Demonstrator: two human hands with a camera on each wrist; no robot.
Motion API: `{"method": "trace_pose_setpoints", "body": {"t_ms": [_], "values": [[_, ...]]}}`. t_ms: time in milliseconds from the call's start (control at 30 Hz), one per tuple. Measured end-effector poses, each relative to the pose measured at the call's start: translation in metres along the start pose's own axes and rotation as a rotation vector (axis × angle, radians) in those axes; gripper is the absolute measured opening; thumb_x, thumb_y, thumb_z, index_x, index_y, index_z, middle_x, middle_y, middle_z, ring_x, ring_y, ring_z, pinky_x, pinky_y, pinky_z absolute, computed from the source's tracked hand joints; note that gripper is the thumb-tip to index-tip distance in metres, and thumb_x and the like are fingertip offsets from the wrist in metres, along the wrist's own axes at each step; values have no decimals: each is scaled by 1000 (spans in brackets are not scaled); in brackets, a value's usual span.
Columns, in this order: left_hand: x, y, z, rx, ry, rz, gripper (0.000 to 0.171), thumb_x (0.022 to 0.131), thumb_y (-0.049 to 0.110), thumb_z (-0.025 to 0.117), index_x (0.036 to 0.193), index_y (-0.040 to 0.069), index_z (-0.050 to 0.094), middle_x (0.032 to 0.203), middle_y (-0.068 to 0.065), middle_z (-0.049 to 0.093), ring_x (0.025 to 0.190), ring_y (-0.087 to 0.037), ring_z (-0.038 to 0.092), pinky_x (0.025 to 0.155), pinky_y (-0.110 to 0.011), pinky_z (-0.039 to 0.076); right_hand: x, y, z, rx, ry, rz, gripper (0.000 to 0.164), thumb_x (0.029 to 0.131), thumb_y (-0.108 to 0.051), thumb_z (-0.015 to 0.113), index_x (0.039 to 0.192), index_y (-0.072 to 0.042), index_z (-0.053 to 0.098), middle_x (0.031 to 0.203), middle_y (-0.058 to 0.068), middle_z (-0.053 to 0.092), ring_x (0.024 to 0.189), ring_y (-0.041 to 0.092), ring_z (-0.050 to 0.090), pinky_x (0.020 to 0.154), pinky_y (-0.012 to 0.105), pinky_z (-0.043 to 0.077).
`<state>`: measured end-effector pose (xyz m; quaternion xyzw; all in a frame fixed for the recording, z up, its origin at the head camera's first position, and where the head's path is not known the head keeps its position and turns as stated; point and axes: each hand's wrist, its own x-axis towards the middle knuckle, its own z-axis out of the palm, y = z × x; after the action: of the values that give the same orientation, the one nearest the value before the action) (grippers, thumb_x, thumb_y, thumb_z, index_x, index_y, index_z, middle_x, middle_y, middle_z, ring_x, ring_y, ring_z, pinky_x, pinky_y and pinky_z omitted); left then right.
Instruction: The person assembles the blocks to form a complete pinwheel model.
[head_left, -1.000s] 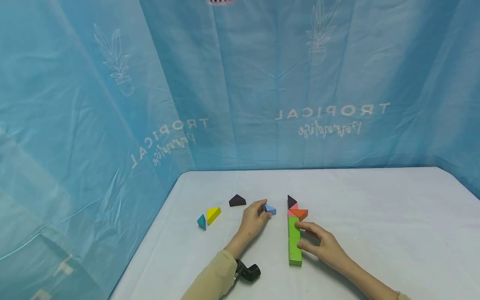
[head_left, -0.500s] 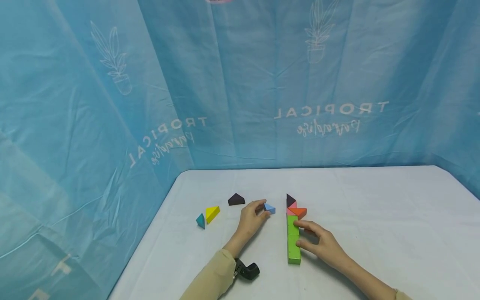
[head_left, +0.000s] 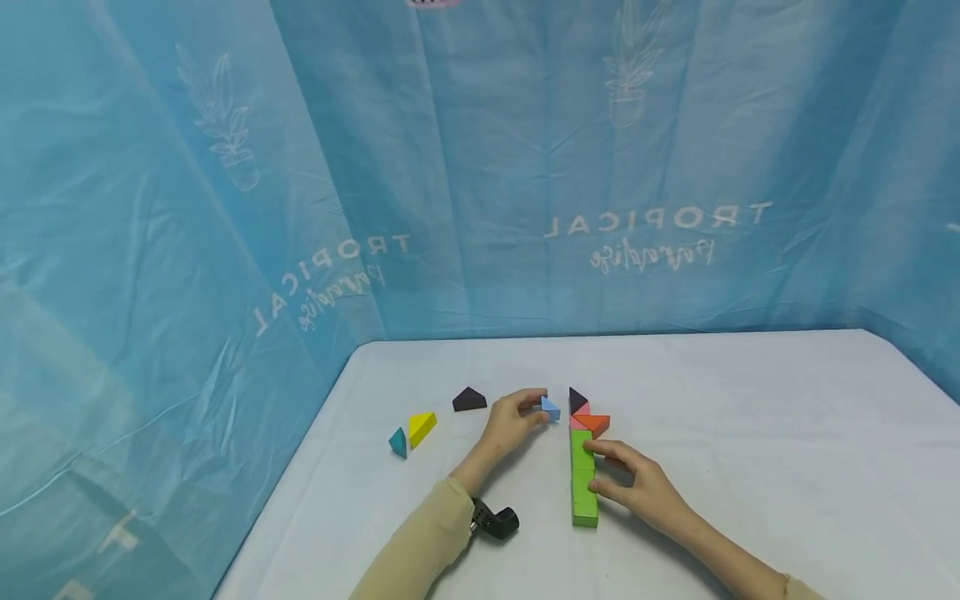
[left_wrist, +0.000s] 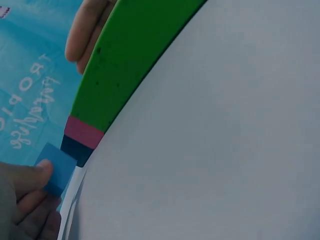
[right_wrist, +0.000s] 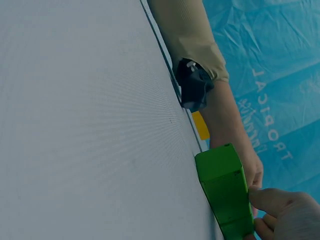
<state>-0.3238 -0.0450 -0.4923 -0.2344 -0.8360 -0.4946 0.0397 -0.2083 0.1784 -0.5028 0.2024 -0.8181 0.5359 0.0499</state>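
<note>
In the head view my left hand [head_left: 510, 422] pinches a light blue triangular block [head_left: 551, 409] just left of a block row. Two green blocks [head_left: 584, 496] lie end to end as the row's near part. Beyond them come pink triangular blocks [head_left: 584, 409], and a black triangular block [head_left: 577, 401] at the far end. An orange triangular block [head_left: 595, 422] sits at the row's right side. My right hand [head_left: 641, 487] touches the right side of the green blocks with thumb and index finger spread apart. The left wrist view shows the blue block [left_wrist: 61, 172] close to the black end.
On the white table [head_left: 750, 417], a second black block [head_left: 469, 400], a yellow triangular block [head_left: 422, 429] and a teal triangular block [head_left: 398, 442] lie to the left. A black device [head_left: 497, 522] is on my left wrist. Blue curtains [head_left: 480, 167] hang behind and beside the table.
My left hand has moved right and slightly away from me with the blue block, closer to the black end of the row. My right hand stays at the green blocks.
</note>
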Motion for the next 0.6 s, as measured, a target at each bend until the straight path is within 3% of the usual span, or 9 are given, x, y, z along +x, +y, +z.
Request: {"method": "trace_pose_setpoints", "body": {"t_ms": [233,600], "values": [[17,-3,3,-49,-88,8,39,85,5,69,122,0,61,119,-14,62,108,-25,60,89,-23,47,1,-2,1,18,-6,5,51,84,-26,73,129,-12,55,128,-2,57,119,20,51,97,33,43],[26,0,6,-41,-133,-13,39,85,6,69,123,0,60,121,-13,62,109,-23,59,89,-22,47,0,-1,-2,32,-9,4,51,84,-25,73,129,-11,55,128,-2,57,119,21,52,97,35,43]]}}
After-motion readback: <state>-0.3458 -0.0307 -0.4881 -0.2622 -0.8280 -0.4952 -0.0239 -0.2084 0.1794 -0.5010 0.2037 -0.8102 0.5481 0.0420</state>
